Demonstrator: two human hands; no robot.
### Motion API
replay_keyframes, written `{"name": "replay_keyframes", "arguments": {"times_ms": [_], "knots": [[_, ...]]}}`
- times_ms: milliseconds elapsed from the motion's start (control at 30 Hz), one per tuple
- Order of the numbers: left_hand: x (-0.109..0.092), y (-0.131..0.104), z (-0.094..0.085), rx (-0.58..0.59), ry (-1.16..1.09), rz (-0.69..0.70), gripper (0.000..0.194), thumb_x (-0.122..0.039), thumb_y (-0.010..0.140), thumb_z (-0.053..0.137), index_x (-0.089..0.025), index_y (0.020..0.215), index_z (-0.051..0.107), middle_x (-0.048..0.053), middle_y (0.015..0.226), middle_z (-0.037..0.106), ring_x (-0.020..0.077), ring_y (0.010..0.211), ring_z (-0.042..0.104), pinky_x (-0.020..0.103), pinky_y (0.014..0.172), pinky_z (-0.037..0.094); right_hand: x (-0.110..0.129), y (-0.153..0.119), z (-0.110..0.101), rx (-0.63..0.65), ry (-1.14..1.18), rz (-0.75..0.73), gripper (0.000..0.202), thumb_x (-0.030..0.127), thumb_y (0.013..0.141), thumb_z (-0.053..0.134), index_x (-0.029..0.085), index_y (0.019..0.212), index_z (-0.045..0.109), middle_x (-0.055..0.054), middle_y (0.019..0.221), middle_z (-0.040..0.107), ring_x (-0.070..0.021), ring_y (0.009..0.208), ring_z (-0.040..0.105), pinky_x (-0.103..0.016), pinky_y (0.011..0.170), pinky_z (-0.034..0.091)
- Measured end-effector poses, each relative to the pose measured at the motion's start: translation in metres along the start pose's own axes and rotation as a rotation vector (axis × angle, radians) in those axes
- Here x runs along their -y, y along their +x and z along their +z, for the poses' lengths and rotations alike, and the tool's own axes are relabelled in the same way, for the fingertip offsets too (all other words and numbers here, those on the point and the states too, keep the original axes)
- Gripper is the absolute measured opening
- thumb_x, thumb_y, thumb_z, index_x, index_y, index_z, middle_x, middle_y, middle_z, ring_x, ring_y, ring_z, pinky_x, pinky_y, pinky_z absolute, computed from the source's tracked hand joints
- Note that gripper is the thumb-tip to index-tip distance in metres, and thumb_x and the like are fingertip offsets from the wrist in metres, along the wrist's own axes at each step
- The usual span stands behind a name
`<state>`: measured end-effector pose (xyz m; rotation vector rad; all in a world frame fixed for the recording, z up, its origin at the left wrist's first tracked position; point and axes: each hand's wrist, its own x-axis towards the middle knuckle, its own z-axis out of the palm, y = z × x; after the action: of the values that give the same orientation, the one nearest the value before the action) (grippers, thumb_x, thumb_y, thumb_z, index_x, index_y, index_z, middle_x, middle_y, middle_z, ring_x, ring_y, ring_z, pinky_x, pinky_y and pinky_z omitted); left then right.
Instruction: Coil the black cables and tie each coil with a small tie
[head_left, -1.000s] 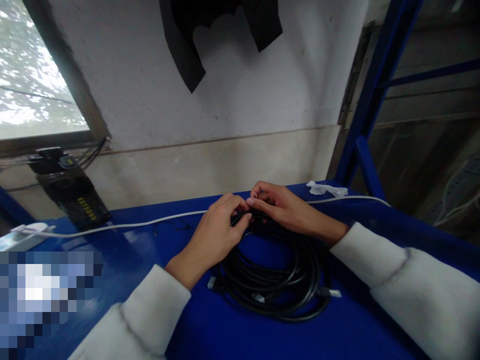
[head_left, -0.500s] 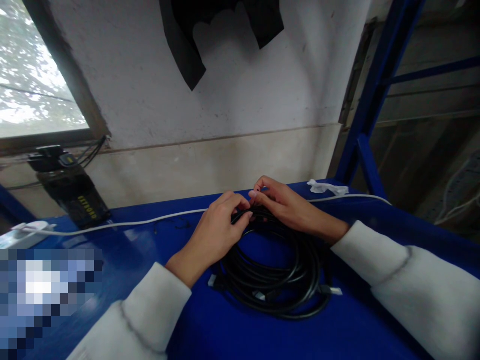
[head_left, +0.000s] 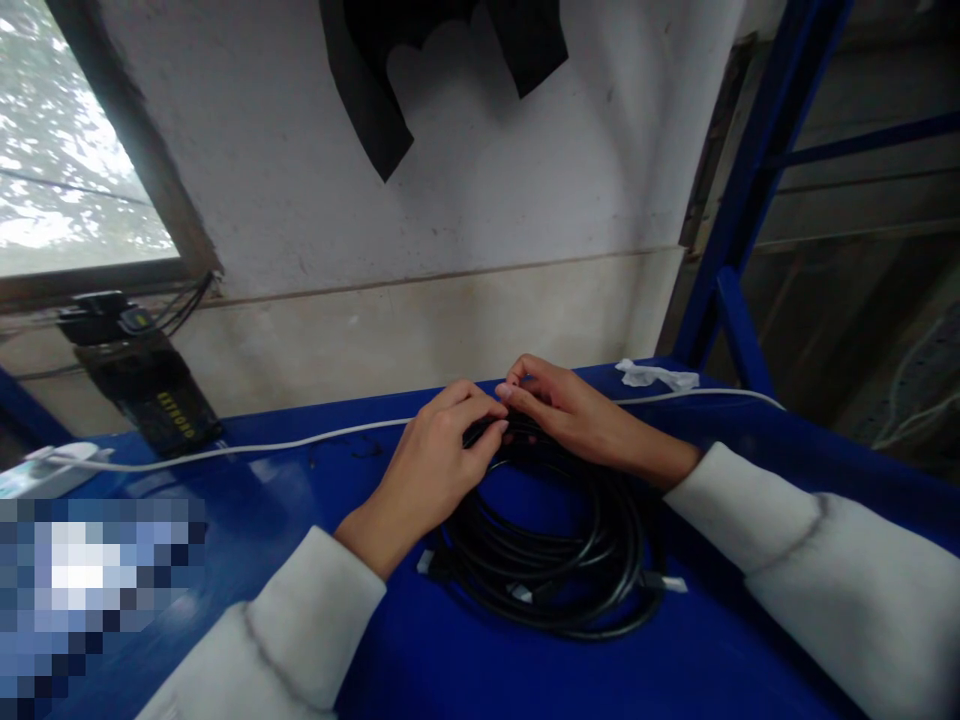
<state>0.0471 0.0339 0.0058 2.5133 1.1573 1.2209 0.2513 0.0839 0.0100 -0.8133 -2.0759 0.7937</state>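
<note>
A coil of black cable (head_left: 615,590) lies on the blue table (head_left: 450,670). Out of its near side stick several pale-tipped plugs, one plug (head_left: 673,583) at the right and another plug (head_left: 426,562) at the left. My left hand (head_left: 457,440) is closed on the far side of the coil, thumb and fingers pinching the bundled strands. Just to the right, my right hand (head_left: 559,405) is closed too, its thumb and forefinger pressed together near the left fingertips. Whatever small thing sits between the right fingers is hidden.
A dark bottle (head_left: 150,380) stands at the back left near a white power strip (head_left: 56,470). Along the wall side runs a white cord (head_left: 300,440). Crumpled white tissue (head_left: 654,376) lies at the back right, beside a blue metal frame (head_left: 739,240).
The left fingers have shifted slightly to the right, closer to the right fingertips. Coil and right hand stay almost where they were.
</note>
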Motion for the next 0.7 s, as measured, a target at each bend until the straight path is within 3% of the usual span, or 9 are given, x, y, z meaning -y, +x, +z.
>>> {"name": "replay_keyframes", "arguments": {"times_ms": [267, 700], "knots": [[-0.0025, 0.0005, 0.0019, -0.033, 0.033, 0.014, 0.007, -0.019, 0.104, 0.060, -0.023, 0.102, 0.065, 0.003, 0.101, 0.073, 0.0218, 0.095, 0.070, 0.037, 0.088, 0.052, 0.0000, 0.0020, -0.0028, -0.012, -0.133, -0.071, 0.040, 0.057, 0.108, 0.047, 0.021, 0.096, 0.060, -0.003, 0.089, 0.064, -0.0180, 0.080, 0.058, -0.031, 0.074, 0.046], [-0.0067, 0.0005, 0.0005, -0.120, -0.053, -0.021, 0.007, -0.020, 0.106, 0.059, -0.023, 0.105, 0.066, 0.001, 0.098, 0.074, 0.0186, 0.089, 0.070, 0.031, 0.081, 0.051, 0.0025, 0.0001, -0.0015, 0.003, -0.119, -0.045, 0.048, 0.065, 0.107, 0.042, 0.021, 0.094, 0.059, -0.004, 0.085, 0.066, -0.0187, 0.076, 0.061, -0.032, 0.070, 0.049]]}}
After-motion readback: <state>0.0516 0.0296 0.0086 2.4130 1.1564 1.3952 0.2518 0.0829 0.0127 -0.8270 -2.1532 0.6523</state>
